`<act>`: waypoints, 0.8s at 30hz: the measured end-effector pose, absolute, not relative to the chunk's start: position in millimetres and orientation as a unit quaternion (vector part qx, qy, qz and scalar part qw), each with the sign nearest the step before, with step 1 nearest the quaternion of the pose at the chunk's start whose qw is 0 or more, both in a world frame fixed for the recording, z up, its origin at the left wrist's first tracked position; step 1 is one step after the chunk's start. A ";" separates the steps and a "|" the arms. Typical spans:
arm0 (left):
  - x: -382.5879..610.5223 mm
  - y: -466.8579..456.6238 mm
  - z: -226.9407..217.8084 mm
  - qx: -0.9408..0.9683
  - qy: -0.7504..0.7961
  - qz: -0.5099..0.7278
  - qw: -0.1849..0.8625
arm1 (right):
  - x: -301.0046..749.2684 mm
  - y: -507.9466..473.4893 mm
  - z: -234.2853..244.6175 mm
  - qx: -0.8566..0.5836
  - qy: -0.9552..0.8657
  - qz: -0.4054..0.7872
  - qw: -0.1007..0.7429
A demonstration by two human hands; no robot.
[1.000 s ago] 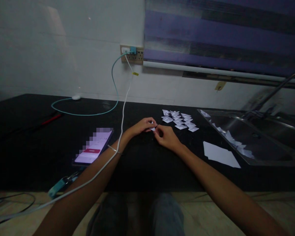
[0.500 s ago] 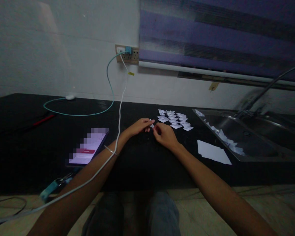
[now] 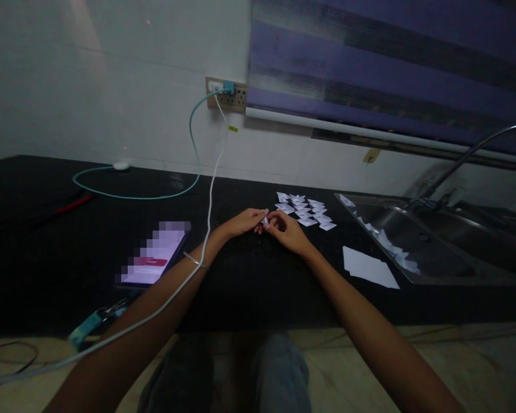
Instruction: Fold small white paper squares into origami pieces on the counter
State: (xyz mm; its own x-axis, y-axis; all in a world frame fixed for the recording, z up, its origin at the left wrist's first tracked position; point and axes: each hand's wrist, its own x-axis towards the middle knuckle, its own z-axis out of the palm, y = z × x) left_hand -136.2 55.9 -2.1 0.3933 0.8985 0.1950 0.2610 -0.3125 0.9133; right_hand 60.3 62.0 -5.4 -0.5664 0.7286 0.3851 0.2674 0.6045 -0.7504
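My left hand (image 3: 243, 222) and my right hand (image 3: 286, 231) meet over the black counter (image 3: 249, 281). Both pinch a small white folded paper piece (image 3: 265, 219) between their fingertips. Just beyond them to the right lies a cluster of several small folded white papers (image 3: 305, 210). A white paper sheet (image 3: 368, 267) lies flat to the right of my right forearm.
A lit phone (image 3: 155, 261) lies left of my left arm. A white cable (image 3: 210, 189) runs from the wall socket (image 3: 224, 94) across my left wrist, and a teal cable (image 3: 155, 198) loops at the back. A steel sink (image 3: 438, 241) holding paper scraps is at right.
My hands stay together on the small paper and my fingers shift slightly on it. The view has drifted a little.
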 end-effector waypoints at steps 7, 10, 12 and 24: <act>-134.9 54.2 -1.4 0.723 0.400 0.377 0.419 | 61.4 66.2 -8.4 -0.288 -0.787 0.407 0.364; -134.9 55.1 -2.2 0.713 0.380 0.379 0.452 | 61.5 68.4 -8.7 -0.283 -0.779 0.421 0.369; -134.9 56.3 -3.2 0.704 0.369 0.379 0.474 | 61.6 70.3 -9.2 -0.278 -0.777 0.423 0.375; -132.2 62.6 -15.7 0.724 0.392 0.389 0.414 | 57.8 66.3 -11.6 -0.279 -0.776 0.406 0.394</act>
